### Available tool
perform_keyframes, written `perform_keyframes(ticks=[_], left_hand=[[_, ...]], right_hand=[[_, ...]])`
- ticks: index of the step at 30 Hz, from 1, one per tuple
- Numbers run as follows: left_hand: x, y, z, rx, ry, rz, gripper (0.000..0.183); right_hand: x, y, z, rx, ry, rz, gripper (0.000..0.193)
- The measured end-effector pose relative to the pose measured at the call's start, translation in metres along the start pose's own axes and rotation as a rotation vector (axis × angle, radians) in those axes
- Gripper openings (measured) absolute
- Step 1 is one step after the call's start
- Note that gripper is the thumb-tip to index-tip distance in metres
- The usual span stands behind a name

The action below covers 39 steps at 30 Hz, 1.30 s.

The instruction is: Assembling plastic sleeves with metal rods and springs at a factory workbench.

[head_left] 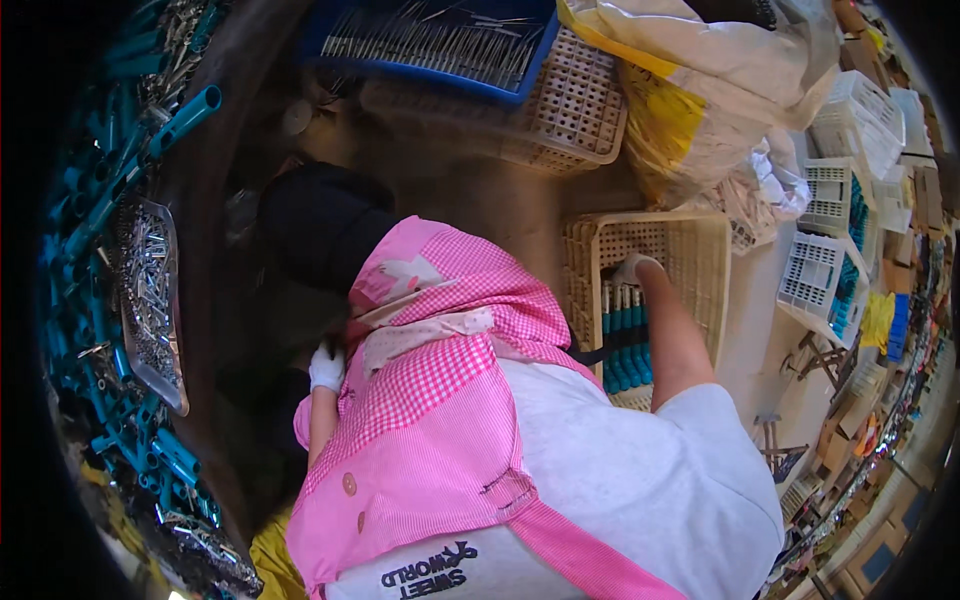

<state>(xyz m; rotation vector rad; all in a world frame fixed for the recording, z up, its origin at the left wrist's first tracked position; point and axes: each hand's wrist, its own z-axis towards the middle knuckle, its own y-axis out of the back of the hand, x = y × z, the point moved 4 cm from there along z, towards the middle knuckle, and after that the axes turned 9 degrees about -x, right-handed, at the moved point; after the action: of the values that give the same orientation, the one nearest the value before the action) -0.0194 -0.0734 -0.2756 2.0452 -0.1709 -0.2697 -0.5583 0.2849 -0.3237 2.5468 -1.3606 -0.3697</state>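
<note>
Two hands from where I'm standing: the right hand (634,267) reaches into a cream crate (712,275), just beyond a row of teal-handled metal pieces (626,340); the left hand (327,367), white-gloved, sits in shadow by the pink apron (420,400). Whether either grips anything, I can't make out. The row lies side by side inside the crate, so I'd judge that part done. Farther out, loose teal tubes (75,285) lie heaped at left beside a metal tray (163,385) of small parts, and a blue bin (470,88) holds thin rods (430,48): plenty left, I'd guess.
</note>
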Motion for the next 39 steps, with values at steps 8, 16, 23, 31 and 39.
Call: perform_keyframes(ticks=[8, 16, 23, 31, 39], left_hand=[[-0.005, 0.009, -0.017, 0.003, 0.064, -0.027, 0.045], [-0.019, 0.014, -0.020, 0.106, 0.114, 0.130, 0.044], [0.004, -0.023, -0.007, 0.165, 0.000, 0.051, 0.044], [-0.025, 0.003, -0.015, 0.165, -0.064, 0.159, 0.043], [-0.075, 0.062, -0.027, -0.042, 0.015, -0.075, 0.035]], right_hand=[[0.018, -0.026, 0.016, 0.133, -0.022, -0.026, 0.037], [-0.020, 0.011, 0.065, 0.275, -0.358, 1.243, 0.023], [0.051, -0.001, 0.094, 0.178, -0.283, 1.645, 0.019], [0.152, 0.062, 0.010, 0.348, 0.356, 0.924, 0.025], [0.141, 0.070, -0.104, 0.232, 0.979, -0.102, 0.032]])
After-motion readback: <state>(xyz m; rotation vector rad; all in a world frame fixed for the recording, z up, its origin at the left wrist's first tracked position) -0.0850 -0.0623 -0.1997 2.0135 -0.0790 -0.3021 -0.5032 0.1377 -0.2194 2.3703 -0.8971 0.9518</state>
